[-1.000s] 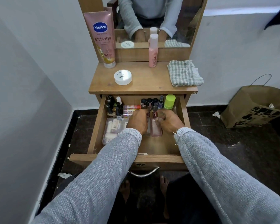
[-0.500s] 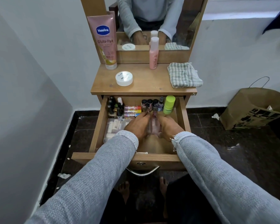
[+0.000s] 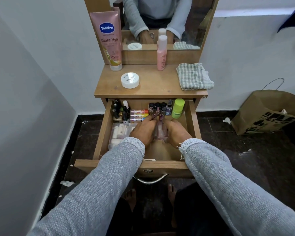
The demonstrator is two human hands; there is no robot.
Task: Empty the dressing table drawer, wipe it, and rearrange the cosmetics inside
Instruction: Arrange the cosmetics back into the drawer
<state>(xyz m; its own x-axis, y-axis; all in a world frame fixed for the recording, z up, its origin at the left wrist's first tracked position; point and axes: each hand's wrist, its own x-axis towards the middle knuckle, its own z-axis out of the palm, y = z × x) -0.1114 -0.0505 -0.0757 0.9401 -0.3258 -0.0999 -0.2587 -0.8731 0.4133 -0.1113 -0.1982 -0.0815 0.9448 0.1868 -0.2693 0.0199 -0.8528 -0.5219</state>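
The wooden drawer (image 3: 103,133) is pulled open and holds cosmetics. My left hand (image 3: 142,132) and my right hand (image 3: 176,133) are inside it, side by side. Their curled fingers hold a clear pink bottle (image 3: 160,132) that lies on the drawer floor between them. My fingertips reach a row of dark-capped nail polish bottles (image 3: 157,107) at the back. Beside that row stands a lime green bottle (image 3: 178,108). At the back left are black-capped bottles (image 3: 117,111) and lip balm sticks (image 3: 138,114). A clear box of small tubes (image 3: 119,132) sits left of my left hand.
On the table top (image 3: 157,87) stand a pink Vaseline tube (image 3: 110,40), a pink bottle (image 3: 161,53), a white round jar (image 3: 130,80) and a folded checked cloth (image 3: 193,76). A brown paper bag (image 3: 266,113) sits on the dark floor at right. The white wall is close on the left.
My two hands have drawn closer together around the clear pink bottle. The view has shifted down slightly.
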